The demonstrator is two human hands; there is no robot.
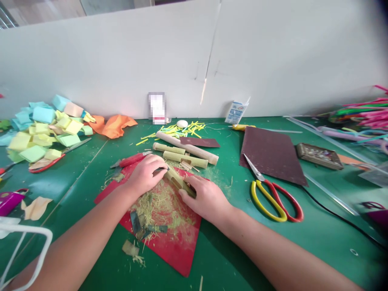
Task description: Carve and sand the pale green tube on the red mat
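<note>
My left hand (pixel 150 171) is closed, pinching a small dark strip (pixel 160 169) that looks like folded sandpaper, against the upper end of a bamboo tube (pixel 172 178). The tube lies at a slant over a red sheet (pixel 178 250) and has an opening cut in its side. My right hand (pixel 203 196) is wrapped round the tube's lower end. Pale shavings (pixel 160 210) and several worn dark scraps (pixel 136 222) are strewn over the sheet. A red-handled knife (pixel 131 159) rests just beyond my left hand.
Behind the hands lie more bamboo pieces (pixel 185 159) and a long pale stick (pixel 194 149). To the right are scissors (pixel 269 194), a dark brown sheet (pixel 269 153) and a metal tray (pixel 319 155). Folded paper blocks (pixel 45 125) are heaped at left; a white panel (pixel 121 60) stands behind.
</note>
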